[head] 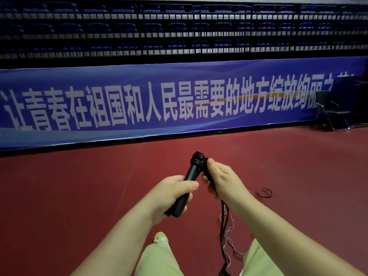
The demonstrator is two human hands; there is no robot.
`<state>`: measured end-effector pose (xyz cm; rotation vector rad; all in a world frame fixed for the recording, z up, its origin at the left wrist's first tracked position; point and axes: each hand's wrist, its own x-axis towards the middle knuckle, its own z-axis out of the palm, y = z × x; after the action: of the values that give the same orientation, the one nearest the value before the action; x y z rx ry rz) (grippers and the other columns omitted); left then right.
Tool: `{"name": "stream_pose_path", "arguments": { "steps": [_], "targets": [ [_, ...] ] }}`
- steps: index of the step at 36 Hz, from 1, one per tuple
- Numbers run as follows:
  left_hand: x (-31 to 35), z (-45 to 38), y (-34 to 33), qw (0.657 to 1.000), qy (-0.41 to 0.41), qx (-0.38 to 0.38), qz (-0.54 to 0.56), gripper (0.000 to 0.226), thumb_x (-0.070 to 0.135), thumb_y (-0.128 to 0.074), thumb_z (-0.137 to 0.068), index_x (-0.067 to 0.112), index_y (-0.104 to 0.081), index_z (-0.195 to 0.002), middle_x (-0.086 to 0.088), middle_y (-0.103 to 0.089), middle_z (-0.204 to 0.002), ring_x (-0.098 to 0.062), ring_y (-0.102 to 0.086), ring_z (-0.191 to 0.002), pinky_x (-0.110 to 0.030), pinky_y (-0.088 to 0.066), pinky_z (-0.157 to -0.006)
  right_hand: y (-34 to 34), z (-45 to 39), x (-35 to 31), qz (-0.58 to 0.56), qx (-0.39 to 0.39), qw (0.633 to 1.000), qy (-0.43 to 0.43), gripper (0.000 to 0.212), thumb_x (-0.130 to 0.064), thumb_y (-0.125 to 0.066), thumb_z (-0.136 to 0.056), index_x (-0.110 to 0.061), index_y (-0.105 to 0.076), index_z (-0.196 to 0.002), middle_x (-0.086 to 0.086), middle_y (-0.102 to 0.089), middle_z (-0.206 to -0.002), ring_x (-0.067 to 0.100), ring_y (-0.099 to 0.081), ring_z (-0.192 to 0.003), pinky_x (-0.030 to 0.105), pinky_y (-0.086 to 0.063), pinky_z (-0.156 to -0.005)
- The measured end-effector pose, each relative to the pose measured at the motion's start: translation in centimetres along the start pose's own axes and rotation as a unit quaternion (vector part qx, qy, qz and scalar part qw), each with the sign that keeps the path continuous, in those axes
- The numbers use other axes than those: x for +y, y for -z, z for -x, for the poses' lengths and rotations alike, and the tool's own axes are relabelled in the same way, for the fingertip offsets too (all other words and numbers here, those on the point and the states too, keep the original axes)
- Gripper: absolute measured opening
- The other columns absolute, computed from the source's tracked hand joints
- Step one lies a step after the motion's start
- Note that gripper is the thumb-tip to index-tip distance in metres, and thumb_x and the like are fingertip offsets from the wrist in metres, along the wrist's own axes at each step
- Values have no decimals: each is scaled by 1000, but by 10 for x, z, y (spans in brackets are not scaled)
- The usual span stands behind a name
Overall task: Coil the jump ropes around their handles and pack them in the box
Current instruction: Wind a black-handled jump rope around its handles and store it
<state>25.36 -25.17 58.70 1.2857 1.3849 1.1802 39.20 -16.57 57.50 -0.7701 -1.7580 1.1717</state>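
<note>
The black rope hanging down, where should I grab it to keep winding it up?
Probably grip the rope high up, just under the right hand, coming from the right. There its strands hang together and straight; lower down they spread loose on the red floor. The left hand holds the handle steady.

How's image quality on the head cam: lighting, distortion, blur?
Head view: dim, even light, no glare; soft shadows only. Wide-angle bowing curves the blue banner and the railing above. Left hand, right hand and black handles fairly sharp; thin rope strands hanging down read soft; bleachers dark, low detail.
</note>
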Motion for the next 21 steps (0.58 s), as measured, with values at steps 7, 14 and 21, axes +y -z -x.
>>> {"name": "stream_pose_path", "arguments": {
  "steps": [7, 14, 21],
  "targets": [
    [5, -12, 3, 917, -47, 102, -384, 24, 39, -65, -77, 18, -55, -83, 3, -57, -68, -16, -56, -60, -29, -40, -57, -11, -3, 4, 16, -13, 997, -71, 66, -57, -21, -99, -8, -64, -89, -6, -61, -56, 11, -47, -44, 21, -33, -44],
    [21, -10, -11, 790, -90, 140, -590, 28, 48, -61, -78, 26, -44, -83, 5, -56, -74, -19, -58, -67, -30, -34, -51, -1, -6, 4, -15, -4, 994, -106, 51, -54, -37, -97, -14, -44, -65, -9, -40, -42, 9, -30, -35, 21, -22, -42],
    [27, 4, -14, 972, 0, -105, -212, 20, 25, -73, -80, 24, -57, -91, 17, -64, -72, -1, -63, -67, -17, -47, -62, -5, -3, -6, -95, 16, 995, -12, 51, -56, -48, -73, -5, -50, -80, 8, -46, -76, 22, -46, -69, 34, -36, -66]
  ]
}}
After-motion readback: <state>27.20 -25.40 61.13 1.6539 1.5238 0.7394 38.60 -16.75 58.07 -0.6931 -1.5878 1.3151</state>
